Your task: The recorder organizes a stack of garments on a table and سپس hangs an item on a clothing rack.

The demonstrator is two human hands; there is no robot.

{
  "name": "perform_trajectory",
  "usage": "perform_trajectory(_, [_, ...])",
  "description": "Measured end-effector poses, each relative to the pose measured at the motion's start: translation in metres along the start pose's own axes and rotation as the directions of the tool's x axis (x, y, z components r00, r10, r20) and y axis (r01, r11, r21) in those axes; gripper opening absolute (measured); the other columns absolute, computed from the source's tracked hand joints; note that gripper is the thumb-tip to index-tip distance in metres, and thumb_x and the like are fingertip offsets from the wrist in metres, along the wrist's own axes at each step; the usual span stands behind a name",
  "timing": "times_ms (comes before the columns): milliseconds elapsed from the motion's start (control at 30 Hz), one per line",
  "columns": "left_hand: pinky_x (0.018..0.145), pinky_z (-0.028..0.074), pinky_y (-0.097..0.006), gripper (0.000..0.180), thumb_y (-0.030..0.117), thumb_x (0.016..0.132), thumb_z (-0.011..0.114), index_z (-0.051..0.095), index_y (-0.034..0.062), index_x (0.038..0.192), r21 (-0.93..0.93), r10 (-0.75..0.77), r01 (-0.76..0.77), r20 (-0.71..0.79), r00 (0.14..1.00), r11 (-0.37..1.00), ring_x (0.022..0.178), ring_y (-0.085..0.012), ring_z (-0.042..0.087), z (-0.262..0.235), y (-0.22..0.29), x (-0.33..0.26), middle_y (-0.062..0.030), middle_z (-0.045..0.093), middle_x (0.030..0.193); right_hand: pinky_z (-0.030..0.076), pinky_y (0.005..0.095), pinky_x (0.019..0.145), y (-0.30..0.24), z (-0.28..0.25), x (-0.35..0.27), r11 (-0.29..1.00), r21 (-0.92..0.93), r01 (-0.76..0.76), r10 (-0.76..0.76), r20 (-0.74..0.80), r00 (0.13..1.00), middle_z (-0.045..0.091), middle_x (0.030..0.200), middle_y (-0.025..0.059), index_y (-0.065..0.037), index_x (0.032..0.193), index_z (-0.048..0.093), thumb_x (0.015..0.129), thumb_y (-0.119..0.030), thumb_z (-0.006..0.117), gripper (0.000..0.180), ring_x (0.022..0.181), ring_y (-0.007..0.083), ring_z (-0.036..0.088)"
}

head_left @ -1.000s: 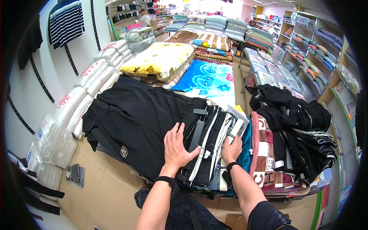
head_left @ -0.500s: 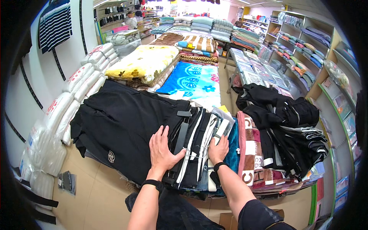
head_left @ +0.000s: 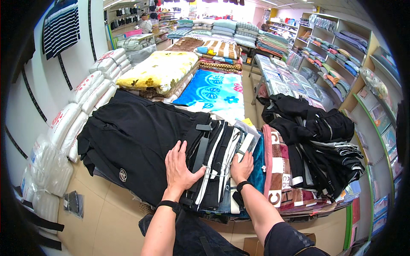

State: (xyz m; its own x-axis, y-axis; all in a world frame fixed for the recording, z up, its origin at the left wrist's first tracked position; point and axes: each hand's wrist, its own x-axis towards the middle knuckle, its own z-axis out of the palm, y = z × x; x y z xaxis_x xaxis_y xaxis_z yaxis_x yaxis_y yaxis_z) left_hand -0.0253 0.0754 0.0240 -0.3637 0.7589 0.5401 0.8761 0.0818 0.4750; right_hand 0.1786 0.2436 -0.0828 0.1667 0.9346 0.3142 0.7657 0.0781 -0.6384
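Across the clothing pile (head_left: 136, 128), left hand (head_left: 179, 170) spreads, right hand (head_left: 242, 167) curls.

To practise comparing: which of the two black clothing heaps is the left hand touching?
The left heap, marked with a pale oval emblem: the left hand rests on it. The right heap lies untouched.

I saw letters (head_left: 274, 196) on the checkered blanket (head_left: 272, 140), red print (head_left: 58, 118) on white packages (head_left: 67, 131), and a logo (head_left: 123, 175) on black trousers (head_left: 136, 136).
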Motion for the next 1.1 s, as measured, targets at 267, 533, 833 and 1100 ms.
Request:
perform_trajectory(267, [0.126,0.027,-0.054,0.108,0.052,0.075,0.085,0.04,0.0033,0.161,-0.002,0.008,-0.008,-0.008,1.0,1.0,0.147,-0.0405,0.041,0.0006,0.0011,0.0006,-0.0224,0.042,0.161,0.027,0.0504,0.127,0.0021,0.001,0.0005,1.0,-0.003,-0.001,0.001,0.001,1.0,0.045,0.164,0.0249,0.002,0.153,0.051,0.098,-0.042,0.063,0.072,0.153,0.0414,0.038])
perform_trajectory(533, [0.126,0.027,-0.054,0.108,0.051,0.075,0.085,0.04,0.0036,0.161,0.002,-0.001,0.001,0.009,1.0,1.0,0.147,-0.0406,0.041,-0.0033,0.0035,0.001,-0.0229,0.042,0.161,0.027,0.0511,0.127,-0.0008,0.0009,-0.001,1.0,0.005,-0.003,0.003,-0.009,1.0,0.046,0.163,0.0258,0.001,0.153,0.052,0.098,-0.041,0.064,0.07,0.153,0.0427,0.038])
perform_trajectory(833, [0.126,0.025,-0.055,0.108,0.049,0.075,0.086,0.039,0.004,0.161,0.004,0.002,-0.002,0.009,1.0,1.0,0.148,-0.0408,0.04,-0.0007,0.0024,0.0006,-0.0223,0.042,0.162,0.028,0.0507,0.126,-0.0009,0.0,-0.0011,1.0,0.002,0.008,-0.008,-0.015,1.0,0.046,0.163,0.0266,0.002,0.152,0.052,0.098,-0.041,0.064,0.071,0.153,0.0431,0.039])
perform_trajectory(1100, [0.127,0.024,-0.055,0.11,0.047,0.075,0.086,0.036,0.0054,0.163,0.01,-0.018,0.017,0.037,0.999,1.0,0.15,-0.041,0.037,-0.0003,0.0015,-0.0002,-0.0208,0.038,0.165,0.026,0.0505,0.127,-0.001,-0.0003,-0.0017,1.0,0.022,0.015,-0.015,0.001,1.0,0.045,0.162,0.0273,0.003,0.153,0.05,0.099,-0.041,0.062,0.07,0.154,0.0431,0.037])
